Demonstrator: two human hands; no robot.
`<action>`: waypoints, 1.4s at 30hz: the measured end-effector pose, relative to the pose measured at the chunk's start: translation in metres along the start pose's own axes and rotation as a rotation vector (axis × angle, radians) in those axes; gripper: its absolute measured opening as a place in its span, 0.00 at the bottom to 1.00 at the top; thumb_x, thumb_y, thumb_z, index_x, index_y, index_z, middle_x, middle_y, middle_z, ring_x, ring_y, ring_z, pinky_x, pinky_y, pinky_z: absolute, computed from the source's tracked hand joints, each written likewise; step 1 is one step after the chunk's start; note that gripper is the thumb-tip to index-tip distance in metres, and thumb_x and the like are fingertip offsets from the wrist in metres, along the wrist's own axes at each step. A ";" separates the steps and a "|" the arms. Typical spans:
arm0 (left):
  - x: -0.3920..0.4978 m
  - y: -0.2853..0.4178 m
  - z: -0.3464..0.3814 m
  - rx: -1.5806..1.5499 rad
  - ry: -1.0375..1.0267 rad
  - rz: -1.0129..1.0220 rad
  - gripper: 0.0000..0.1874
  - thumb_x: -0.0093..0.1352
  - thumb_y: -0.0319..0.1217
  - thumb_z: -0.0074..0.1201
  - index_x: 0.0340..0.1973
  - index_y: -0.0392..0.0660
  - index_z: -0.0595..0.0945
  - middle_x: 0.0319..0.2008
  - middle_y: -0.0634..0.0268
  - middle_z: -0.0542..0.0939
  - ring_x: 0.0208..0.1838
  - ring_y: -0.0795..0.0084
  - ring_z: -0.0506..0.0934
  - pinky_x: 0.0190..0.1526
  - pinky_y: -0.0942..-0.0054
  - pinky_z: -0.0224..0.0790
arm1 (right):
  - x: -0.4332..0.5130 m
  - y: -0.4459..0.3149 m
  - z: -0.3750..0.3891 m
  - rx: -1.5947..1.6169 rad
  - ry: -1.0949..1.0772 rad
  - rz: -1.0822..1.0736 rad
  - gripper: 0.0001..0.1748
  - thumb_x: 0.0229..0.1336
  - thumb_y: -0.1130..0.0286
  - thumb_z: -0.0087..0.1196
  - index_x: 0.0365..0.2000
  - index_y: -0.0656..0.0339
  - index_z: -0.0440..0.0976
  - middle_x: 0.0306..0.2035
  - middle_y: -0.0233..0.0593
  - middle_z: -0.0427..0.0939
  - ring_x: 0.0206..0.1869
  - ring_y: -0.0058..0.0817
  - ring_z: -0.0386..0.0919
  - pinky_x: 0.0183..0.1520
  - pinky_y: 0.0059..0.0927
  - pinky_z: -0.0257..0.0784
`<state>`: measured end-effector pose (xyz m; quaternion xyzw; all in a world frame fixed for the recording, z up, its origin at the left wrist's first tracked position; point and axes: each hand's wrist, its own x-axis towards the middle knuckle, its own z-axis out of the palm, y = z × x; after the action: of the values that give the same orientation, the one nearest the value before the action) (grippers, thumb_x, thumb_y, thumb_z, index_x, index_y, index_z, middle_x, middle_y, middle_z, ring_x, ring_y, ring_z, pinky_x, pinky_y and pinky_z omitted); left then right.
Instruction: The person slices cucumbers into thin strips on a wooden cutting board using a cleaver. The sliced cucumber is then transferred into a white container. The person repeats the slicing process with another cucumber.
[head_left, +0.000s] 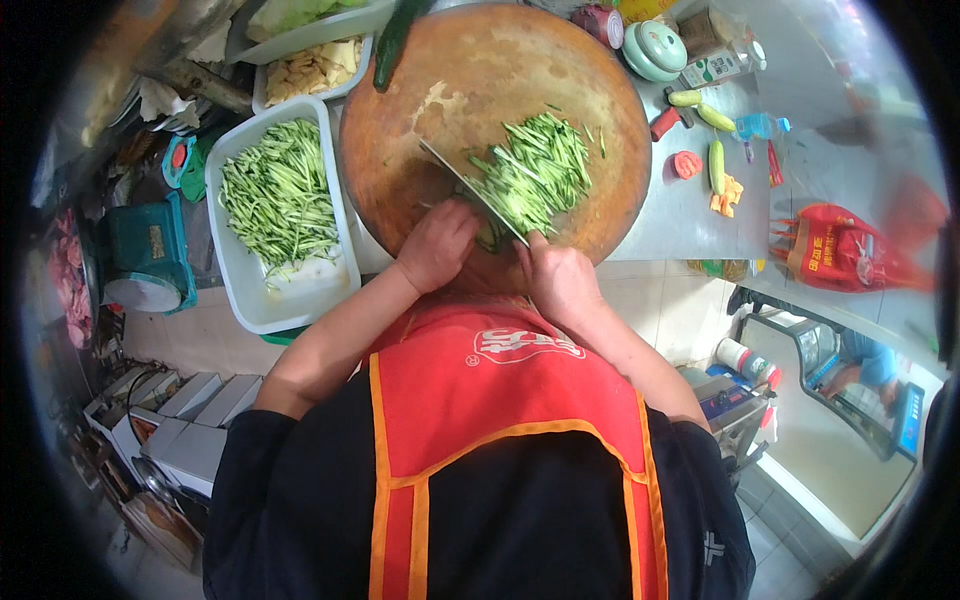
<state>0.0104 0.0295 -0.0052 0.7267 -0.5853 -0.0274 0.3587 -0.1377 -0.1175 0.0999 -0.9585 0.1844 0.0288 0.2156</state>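
My right hand (559, 281) grips the handle of a kitchen knife, probably a cleaver. Its blade (472, 186) slants away to the left, edge-on to the camera. Just left of the blade, the curled fingers of my left hand (442, 244) hold down cucumber slices (489, 234), partly hidden by the hand and knife. On the blade's other side lies a loose pile of green cucumber shreds (547, 161). All of this rests on a large round wooden chopping board (495, 67). A whole dark green cucumber (394, 49) lies across the board's far left rim.
Left of the board stands a white plastic tub (341, 296) with cucumber shreds; behind it, a tub of pale slices (315, 71). A green scale (146, 247) is farther left. The steel counter (664, 232) holds cucumber pieces (716, 166), a cut tomato (686, 165) and a lidded pot (655, 51).
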 end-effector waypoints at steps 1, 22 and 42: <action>0.000 0.000 0.000 0.002 0.015 0.011 0.16 0.57 0.24 0.54 0.42 0.40 0.78 0.45 0.53 0.76 0.51 0.52 0.73 0.56 0.60 0.68 | 0.001 -0.001 0.001 0.044 0.058 -0.061 0.14 0.65 0.62 0.50 0.31 0.63 0.70 0.17 0.56 0.75 0.23 0.55 0.77 0.26 0.51 0.73; -0.005 0.000 -0.003 -0.019 -0.010 0.003 0.15 0.59 0.23 0.52 0.43 0.37 0.78 0.47 0.52 0.76 0.52 0.52 0.73 0.58 0.60 0.67 | -0.001 -0.006 0.007 -0.007 -0.049 0.074 0.13 0.66 0.63 0.50 0.32 0.64 0.71 0.18 0.56 0.75 0.23 0.55 0.77 0.27 0.52 0.72; -0.009 -0.003 -0.002 -0.065 0.028 0.021 0.13 0.59 0.23 0.55 0.41 0.37 0.79 0.46 0.52 0.77 0.50 0.50 0.74 0.54 0.59 0.69 | -0.007 -0.011 0.000 -0.055 -0.125 0.143 0.14 0.65 0.62 0.49 0.30 0.65 0.71 0.17 0.55 0.75 0.22 0.54 0.78 0.25 0.51 0.73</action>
<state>0.0106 0.0383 -0.0089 0.7087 -0.5866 -0.0325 0.3905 -0.1403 -0.1052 0.1051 -0.9448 0.2376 0.1088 0.1978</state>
